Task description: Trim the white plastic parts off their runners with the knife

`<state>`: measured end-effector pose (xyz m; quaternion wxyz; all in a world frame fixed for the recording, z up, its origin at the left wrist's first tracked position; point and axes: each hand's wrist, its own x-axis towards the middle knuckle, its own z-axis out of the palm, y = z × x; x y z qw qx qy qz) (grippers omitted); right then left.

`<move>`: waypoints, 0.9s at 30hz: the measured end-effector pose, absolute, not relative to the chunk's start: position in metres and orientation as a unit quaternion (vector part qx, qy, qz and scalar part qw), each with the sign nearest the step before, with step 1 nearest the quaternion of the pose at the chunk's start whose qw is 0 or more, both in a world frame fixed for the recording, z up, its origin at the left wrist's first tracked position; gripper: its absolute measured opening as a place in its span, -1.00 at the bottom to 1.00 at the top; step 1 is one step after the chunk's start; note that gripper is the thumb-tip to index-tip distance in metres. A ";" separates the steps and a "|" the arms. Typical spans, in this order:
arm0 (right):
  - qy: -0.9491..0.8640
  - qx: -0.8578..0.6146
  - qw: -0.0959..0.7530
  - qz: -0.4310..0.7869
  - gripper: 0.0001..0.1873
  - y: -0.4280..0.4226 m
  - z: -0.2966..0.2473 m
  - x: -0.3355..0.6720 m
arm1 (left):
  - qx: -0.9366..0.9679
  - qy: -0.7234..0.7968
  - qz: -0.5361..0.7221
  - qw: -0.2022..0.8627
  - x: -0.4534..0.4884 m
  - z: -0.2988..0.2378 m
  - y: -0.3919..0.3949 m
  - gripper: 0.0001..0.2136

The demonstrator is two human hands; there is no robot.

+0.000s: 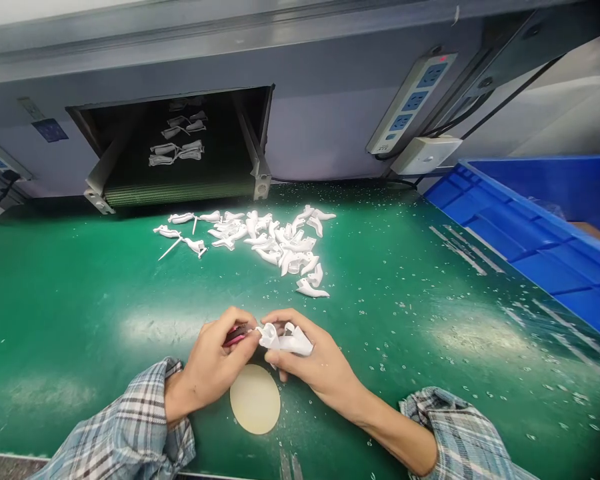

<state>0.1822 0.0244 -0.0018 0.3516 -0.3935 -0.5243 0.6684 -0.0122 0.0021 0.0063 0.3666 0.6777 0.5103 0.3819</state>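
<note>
My left hand (215, 360) is closed around a small red-handled tool (236, 335), its tip against a white plastic part (285, 340). My right hand (313, 360) grips that white part, fingers curled round it. Both hands rest low on the green table mat (80, 300), just above a round pale disc (255, 399). A heap of similar white plastic parts (275, 243) lies farther back on the mat.
A conveyor belt (180, 150) carrying a few more white parts comes out of a dark opening at the back. A blue bin (540, 227) stands at the right. Power strips (410, 103) hang on the grey back panel. Small plastic trimmings are scattered over the mat.
</note>
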 end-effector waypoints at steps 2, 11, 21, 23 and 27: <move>-0.486 -0.378 0.331 0.715 -0.53 0.026 -0.001 0.182 | 0.682 0.517 0.369 0.363 -0.013 0.008 0.004 -0.89; -0.494 -0.402 0.311 0.706 -0.61 0.035 0.008 0.188 | 0.835 0.503 0.224 -0.011 -0.026 0.010 0.007 -0.69; -0.501 -0.428 0.314 0.683 -0.62 0.033 0.015 0.186 | 0.839 0.513 0.149 -0.105 -0.024 0.014 0.007 -0.55; -0.500 -0.431 0.317 0.681 -0.63 0.033 0.015 0.186 | 0.840 0.510 0.149 -0.107 -0.023 0.014 0.006 -0.55; -0.501 -0.434 0.318 0.678 -0.63 0.031 0.014 0.186 | 0.838 0.510 0.159 -0.113 -0.022 0.014 0.006 -0.56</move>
